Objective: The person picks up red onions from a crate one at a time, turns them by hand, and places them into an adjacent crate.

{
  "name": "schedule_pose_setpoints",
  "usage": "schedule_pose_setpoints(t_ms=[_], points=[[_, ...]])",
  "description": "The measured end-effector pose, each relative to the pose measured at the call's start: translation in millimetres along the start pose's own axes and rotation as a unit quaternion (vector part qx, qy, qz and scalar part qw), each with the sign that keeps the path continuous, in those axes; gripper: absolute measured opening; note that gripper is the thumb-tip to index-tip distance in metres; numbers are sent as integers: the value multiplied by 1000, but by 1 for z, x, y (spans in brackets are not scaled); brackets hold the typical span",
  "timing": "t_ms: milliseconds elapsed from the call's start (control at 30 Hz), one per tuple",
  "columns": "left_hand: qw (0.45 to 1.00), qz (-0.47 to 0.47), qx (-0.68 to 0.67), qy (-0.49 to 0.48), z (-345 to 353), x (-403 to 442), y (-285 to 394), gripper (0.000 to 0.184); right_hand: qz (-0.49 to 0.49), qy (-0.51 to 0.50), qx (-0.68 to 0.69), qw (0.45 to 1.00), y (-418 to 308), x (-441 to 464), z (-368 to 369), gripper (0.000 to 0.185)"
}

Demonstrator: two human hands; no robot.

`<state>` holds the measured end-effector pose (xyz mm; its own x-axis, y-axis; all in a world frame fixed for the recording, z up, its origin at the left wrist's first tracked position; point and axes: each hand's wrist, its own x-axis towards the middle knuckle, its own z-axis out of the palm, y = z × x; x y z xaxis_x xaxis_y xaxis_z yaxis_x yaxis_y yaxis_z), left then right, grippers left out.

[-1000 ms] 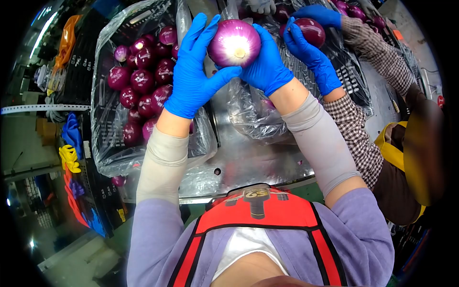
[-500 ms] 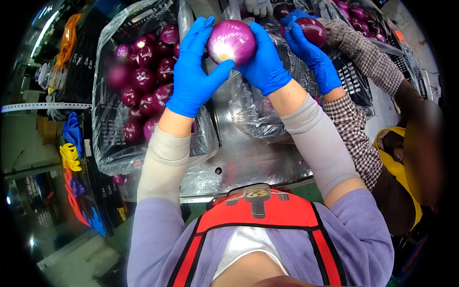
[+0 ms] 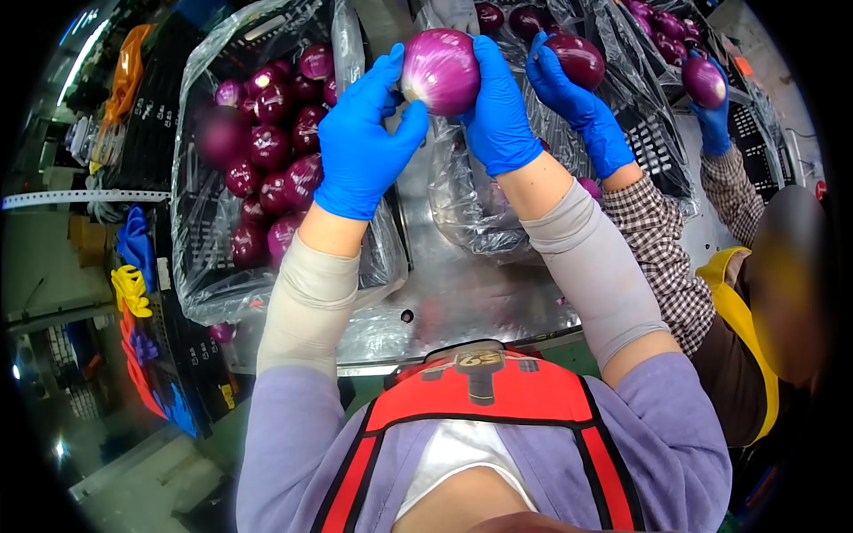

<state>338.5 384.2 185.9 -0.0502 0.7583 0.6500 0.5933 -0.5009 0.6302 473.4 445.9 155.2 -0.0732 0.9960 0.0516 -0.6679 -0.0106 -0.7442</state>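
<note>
A large, glossy red onion (image 3: 441,73) is held up between my two gloved hands, its pale end facing down and to the left. My right hand (image 3: 499,115) wraps around its right side. On the other side, my left hand (image 3: 362,138) cups it, with the thumb near the pale end and the fingertips at the left edge. Both hands wear blue gloves. Below and to the left of my left hand, several red onions (image 3: 268,147) lie in a plastic-lined black crate (image 3: 200,258).
A second lined crate (image 3: 471,222) stands right of centre on the metal table (image 3: 444,293). Beside me, a co-worker's gloved hand (image 3: 582,115) holds a dark onion (image 3: 576,60); their other hand (image 3: 713,124) holds another onion (image 3: 704,82) over a far-right crate. Coloured gloves (image 3: 133,289) hang at left.
The onion in my hands has shifted slightly right and up, and my left thumb has slid back toward its edge. The co-worker's far hand has swung right, now with an onion.
</note>
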Motion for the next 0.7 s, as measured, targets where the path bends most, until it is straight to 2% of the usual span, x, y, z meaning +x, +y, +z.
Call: schedule_pose_setpoints(t_ms=[67,200,267,300,367,400,467,700], points=[[999,44,22,2,-4,1,-8,47,-1,-10,-14,1000,3,1,-3,36],[999,35,4,-1,-4,-1,-7,45,44,10,32,998,-2,-3,3,37],[994,-78,-73,-12,0,-2,3,39,56,14,52,997,-4,-4,5,37],[994,-78,-73,-12,2,-3,4,39,58,11,38,998,-3,-3,3,40],[995,-60,-80,25,5,-3,4,26,60,9,25,998,-3,-3,1,43],[995,-59,-80,25,5,-2,2,26,63,6,18,998,-3,-3,0,44],[997,65,22,40,5,0,-3,24,66,4,11,998,-4,-4,1,45],[999,25,36,-1,2,-2,7,20,66,12,14,998,3,1,-6,46]])
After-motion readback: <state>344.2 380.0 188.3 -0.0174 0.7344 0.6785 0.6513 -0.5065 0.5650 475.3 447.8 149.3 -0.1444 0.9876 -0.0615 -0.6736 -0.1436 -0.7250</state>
